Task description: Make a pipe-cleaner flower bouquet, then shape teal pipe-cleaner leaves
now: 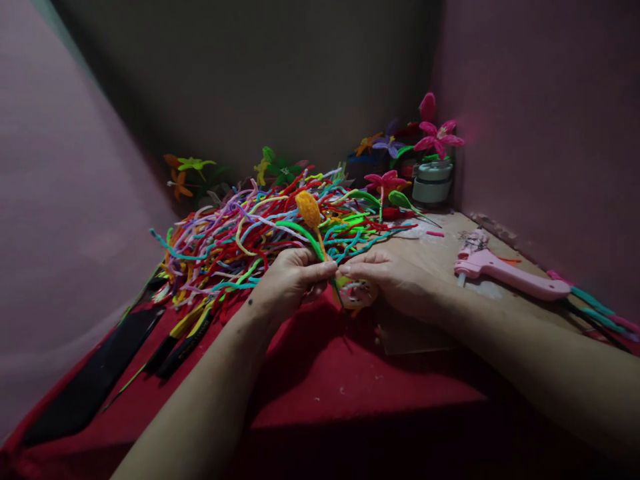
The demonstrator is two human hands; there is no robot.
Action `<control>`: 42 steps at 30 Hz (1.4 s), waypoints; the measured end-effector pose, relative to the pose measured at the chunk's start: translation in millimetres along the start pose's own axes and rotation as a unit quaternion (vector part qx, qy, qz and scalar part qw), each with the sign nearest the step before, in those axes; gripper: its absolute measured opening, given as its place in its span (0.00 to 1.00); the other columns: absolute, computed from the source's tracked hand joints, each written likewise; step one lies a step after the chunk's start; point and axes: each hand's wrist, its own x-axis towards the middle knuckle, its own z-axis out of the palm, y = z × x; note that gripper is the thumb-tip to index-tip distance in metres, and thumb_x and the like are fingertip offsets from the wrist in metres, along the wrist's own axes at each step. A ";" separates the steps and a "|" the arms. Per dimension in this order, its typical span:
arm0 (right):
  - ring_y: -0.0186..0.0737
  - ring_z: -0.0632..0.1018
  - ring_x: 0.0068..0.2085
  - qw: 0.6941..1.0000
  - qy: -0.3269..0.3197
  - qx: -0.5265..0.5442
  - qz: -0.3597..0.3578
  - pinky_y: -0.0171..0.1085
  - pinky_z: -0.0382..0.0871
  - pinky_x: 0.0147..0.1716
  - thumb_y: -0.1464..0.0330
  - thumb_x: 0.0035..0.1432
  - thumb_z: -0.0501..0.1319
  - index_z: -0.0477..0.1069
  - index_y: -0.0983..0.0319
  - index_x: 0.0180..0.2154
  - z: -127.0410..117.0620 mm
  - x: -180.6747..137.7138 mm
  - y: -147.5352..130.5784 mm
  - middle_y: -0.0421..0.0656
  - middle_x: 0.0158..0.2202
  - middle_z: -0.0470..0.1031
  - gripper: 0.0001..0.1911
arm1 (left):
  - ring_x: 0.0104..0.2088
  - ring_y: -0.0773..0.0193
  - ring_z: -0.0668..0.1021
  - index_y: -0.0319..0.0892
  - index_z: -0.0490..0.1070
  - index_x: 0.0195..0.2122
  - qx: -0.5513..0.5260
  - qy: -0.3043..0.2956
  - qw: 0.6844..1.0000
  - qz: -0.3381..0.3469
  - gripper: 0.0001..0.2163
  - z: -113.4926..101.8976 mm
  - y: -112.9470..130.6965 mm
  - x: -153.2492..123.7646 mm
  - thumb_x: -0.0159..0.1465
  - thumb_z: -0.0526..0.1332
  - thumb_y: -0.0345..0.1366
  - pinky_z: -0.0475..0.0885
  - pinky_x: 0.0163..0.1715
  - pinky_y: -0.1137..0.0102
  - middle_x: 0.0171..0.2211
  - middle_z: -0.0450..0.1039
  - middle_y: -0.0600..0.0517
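My left hand point(293, 280) is closed around the stem of an orange pipe-cleaner flower bud point(308, 208), which stands upright above my fingers with a green leaf strand point(306, 235) beside it. My right hand point(387, 277) pinches the same stem from the right, its fingers pressed against a small roll of tape point(356, 293) partly hidden under them. Both hands meet over a red cloth point(325, 373), just in front of a big heap of pipe cleaners point(240, 240) in many colours.
A pink glue gun point(505, 272) lies on brown cardboard point(440, 250) at the right. Finished pink, purple and orange pipe-cleaner flowers point(436, 137) and a grey-white container point(433, 181) stand in the far corner. Black strips point(100, 373) lie at the left. Pink walls close in on both sides.
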 end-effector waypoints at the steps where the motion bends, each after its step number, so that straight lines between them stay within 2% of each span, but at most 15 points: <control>1: 0.28 0.59 0.20 1.000 -0.015 0.002 0.001 0.33 0.50 0.21 0.63 0.49 0.58 0.66 0.66 0.21 -0.7 -0.2 0.2 0.37 0.18 0.61 0.13 | 0.11 0.78 0.58 0.36 0.68 0.22 -0.008 -0.005 1.000 -0.008 0.09 -1.0 -0.4 0.4 0.49 0.65 0.36 0.48 0.11 0.79 0.11 0.60 0.58; 5: 0.27 0.57 0.20 0.998 -0.060 0.003 0.005 0.33 0.50 0.22 0.64 0.49 0.58 0.66 0.66 0.21 -2.1 -1.5 -2.2 0.36 0.17 0.59 0.12 | 0.12 0.77 0.59 0.35 0.68 0.22 -0.028 -0.029 0.999 -0.014 0.09 -5.2 -3.7 2.3 0.49 0.65 0.36 0.49 0.11 0.79 0.12 0.61 0.56; 9: 0.28 0.58 0.20 0.999 -0.036 -0.037 -0.003 0.33 0.52 0.23 0.65 0.48 0.58 0.62 0.64 0.16 0.6 -3.7 -8.3 0.36 0.16 0.58 0.14 | 0.11 0.77 0.59 0.35 0.69 0.22 -0.018 -0.039 0.999 -0.022 0.09 -6.4 -1.5 0.4 0.50 0.65 0.36 0.48 0.11 0.79 0.12 0.62 0.56; 12: 0.29 0.62 0.23 0.995 -0.006 -0.095 -0.023 0.33 0.55 0.25 0.68 0.46 0.59 0.66 0.65 0.18 2.6 -5.1 -10.5 0.37 0.18 0.63 0.09 | 0.10 0.78 0.58 0.35 0.69 0.22 -0.016 -0.061 0.997 -0.034 0.09 -7.5 1.7 -1.8 0.50 0.64 0.36 0.47 0.10 0.79 0.11 0.62 0.56; 16: 0.32 0.65 0.26 0.987 0.004 -0.134 -0.092 0.33 0.57 0.27 0.69 0.47 0.59 0.70 0.65 0.21 4.1 -6.0 -10.2 0.39 0.22 0.66 0.07 | 0.11 0.78 0.58 0.34 0.70 0.25 -0.052 -0.105 0.992 -0.051 0.09 -12.9 0.8 -1.0 0.50 0.64 0.36 0.47 0.10 0.79 0.12 0.60 0.56; 18: 0.31 0.64 0.26 0.988 0.001 -0.123 -0.097 0.33 0.57 0.28 0.68 0.47 0.59 0.69 0.65 0.20 5.5 -6.2 -10.7 0.38 0.21 0.65 0.09 | 0.12 0.78 0.58 0.33 0.71 0.26 -0.072 -0.118 0.990 -0.037 0.09 -15.3 -1.3 0.3 0.50 0.64 0.35 0.47 0.11 0.80 0.13 0.60 0.56; 22: 0.29 0.61 0.23 0.998 -0.022 -0.048 -0.036 0.33 0.54 0.26 0.66 0.46 0.61 0.68 0.65 0.18 7.8 -5.5 -9.3 0.36 0.18 0.62 0.11 | 0.13 0.80 0.57 0.33 0.71 0.26 -0.117 -0.120 0.986 0.005 0.08 -15.3 -4.7 2.1 0.48 0.66 0.33 0.46 0.12 0.80 0.16 0.62 0.55; 26: 0.27 0.58 0.21 0.999 -0.035 0.026 0.001 0.33 0.49 0.23 0.66 0.44 0.62 0.68 0.66 0.19 7.3 -2.9 -2.7 0.35 0.17 0.60 0.10 | 0.14 0.81 0.57 0.33 0.72 0.26 -0.156 -0.131 0.979 0.020 0.07 -11.7 -5.7 2.1 0.47 0.67 0.32 0.48 0.14 0.81 0.19 0.64 0.54; 30: 0.26 0.56 0.19 0.997 -0.033 0.063 0.005 0.33 0.45 0.21 0.67 0.42 0.64 0.68 0.66 0.19 5.8 -1.1 2.8 0.34 0.16 0.59 0.09 | 0.17 0.78 0.61 0.33 0.73 0.27 -0.149 -0.121 0.981 0.024 0.09 -9.3 -5.2 0.6 0.47 0.67 0.32 0.54 0.16 0.80 0.20 0.65 0.53; 34: 0.25 0.56 0.18 0.999 -0.012 0.053 0.000 0.33 0.45 0.21 0.66 0.43 0.64 0.68 0.66 0.19 5.9 -1.9 2.1 0.34 0.15 0.58 0.11 | 0.17 0.77 0.62 0.33 0.73 0.31 -0.141 -0.107 0.984 0.009 0.11 -8.1 -5.4 0.7 0.47 0.67 0.33 0.56 0.16 0.79 0.21 0.66 0.53; 38: 0.26 0.59 0.20 0.999 0.031 0.034 0.004 0.33 0.49 0.22 0.66 0.43 0.64 0.69 0.67 0.20 7.8 -3.3 -1.1 0.36 0.16 0.62 0.11 | 0.14 0.78 0.61 0.36 0.71 0.30 -0.104 -0.075 0.992 0.011 0.11 -5.5 -7.6 4.2 0.49 0.66 0.37 0.54 0.15 0.79 0.19 0.64 0.56; 42: 0.27 0.61 0.21 0.999 0.046 -0.001 -0.021 0.33 0.51 0.22 0.65 0.44 0.63 0.68 0.66 0.20 7.4 -1.7 2.2 0.36 0.18 0.63 0.11 | 0.13 0.78 0.60 0.35 0.69 0.26 -0.038 -0.040 0.998 -0.011 0.11 -2.4 -7.3 4.9 0.48 0.67 0.37 0.51 0.13 0.79 0.15 0.61 0.58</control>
